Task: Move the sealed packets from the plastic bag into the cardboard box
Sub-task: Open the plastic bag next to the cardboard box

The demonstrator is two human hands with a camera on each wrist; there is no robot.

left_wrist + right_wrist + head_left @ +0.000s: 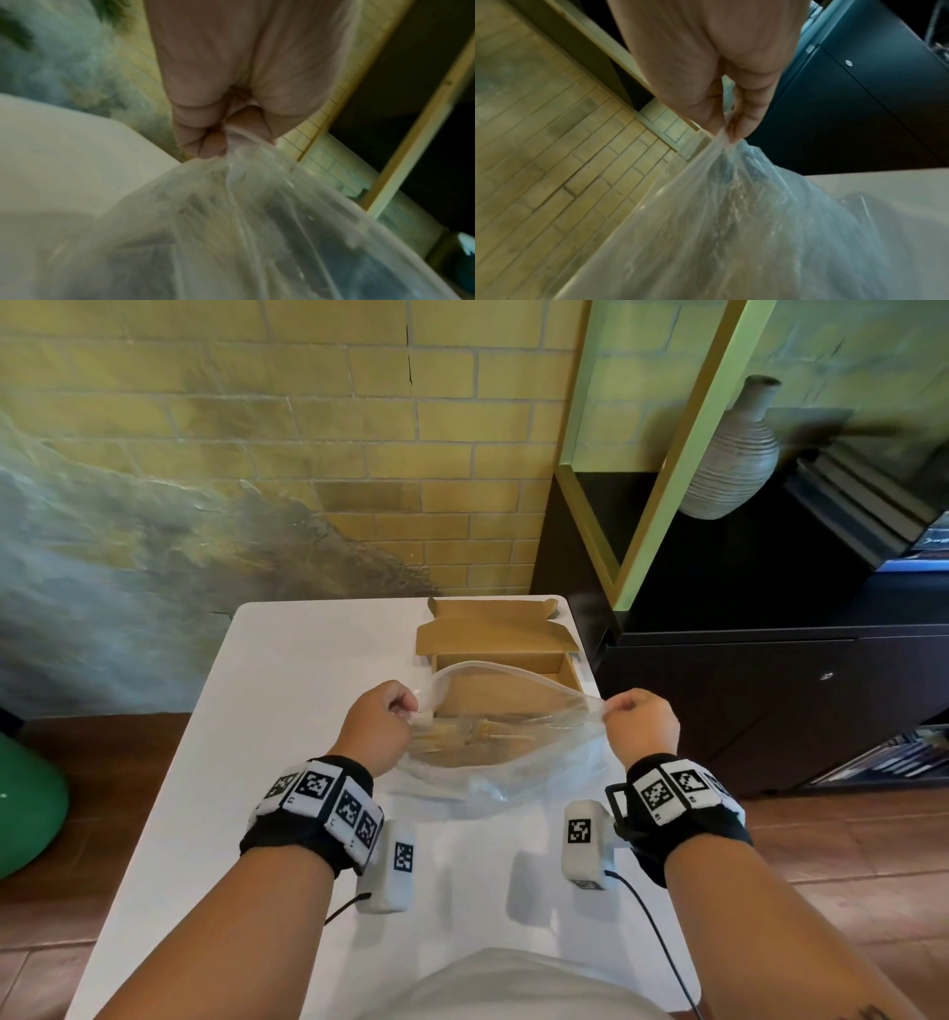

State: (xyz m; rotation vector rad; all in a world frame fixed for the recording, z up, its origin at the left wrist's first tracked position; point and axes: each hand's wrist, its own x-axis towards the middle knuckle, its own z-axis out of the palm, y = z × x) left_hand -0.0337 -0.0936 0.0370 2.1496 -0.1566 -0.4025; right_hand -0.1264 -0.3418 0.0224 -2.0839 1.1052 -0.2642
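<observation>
A clear plastic bag [513,762] hangs stretched between my two hands above the white table [287,690], its mouth pulled wide towards the box. My left hand [395,711] pinches the bag's left rim, and my right hand [624,711] pinches the right rim. Pale, tan sealed packets [462,737] show dimly through the film in the bag's left part. Behind the bag an open cardboard box [500,660] lies on the table with its lid flap folded back. The left wrist view shows the left hand [223,140] gripping the bag [257,233]; the right wrist view shows the right hand [727,125] pinching the bag [731,223].
A dark cabinet [770,690] stands right of the table, with a ribbed grey vase [734,454] on it. A brick wall [308,428] rises behind the table. A green rounded object [25,803] sits on the floor at the left.
</observation>
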